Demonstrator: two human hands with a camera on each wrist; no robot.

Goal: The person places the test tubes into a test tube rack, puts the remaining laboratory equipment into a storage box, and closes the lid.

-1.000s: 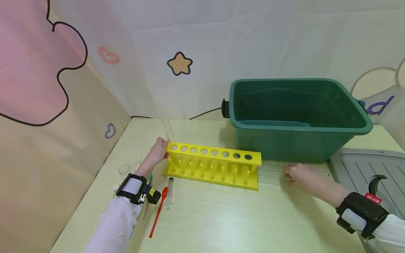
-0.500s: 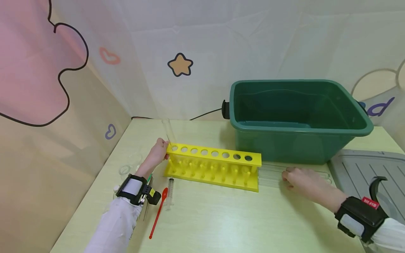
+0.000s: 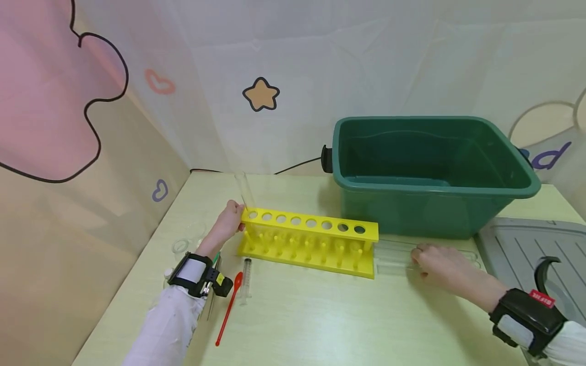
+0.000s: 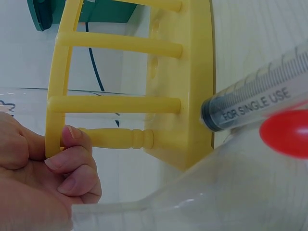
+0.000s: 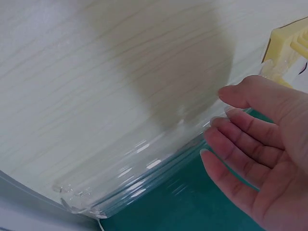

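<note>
Clear glass test tubes (image 3: 393, 251) lie in a row on the pale wooden table (image 3: 311, 315), between the right end of the yellow plastic test-tube rack (image 3: 309, 240) and the dark green plastic tub (image 3: 430, 173); seen from the head, the right hand (image 3: 437, 264) rests on them with fingers laid over the glass, while the left hand (image 3: 226, 223) grips the rack's left end, beside one upright glass tube (image 3: 244, 190) standing in the first hole; a red plastic spoon (image 3: 229, 305) and a clear plastic syringe (image 3: 246, 279) lie near the left wrist, and a grey ribbed lid (image 3: 526, 244) sits at the right.

From the left wrist, the fingers (image 4: 72, 163) are curled round a turned yellow post at the rack's corner, thumb pressed to the frame; the syringe barrel (image 4: 255, 103) lies close by.

From the right wrist, the fingers (image 5: 240, 139) are nearly straight and slightly spread, tips touching the tubes (image 5: 144, 178); nothing is pinched yet.

By my reading, the step is picking a lying tube; next comes closing thumb and fingertips on one tube alone, lifting it level, then tipping it upright over a free hole.
</note>
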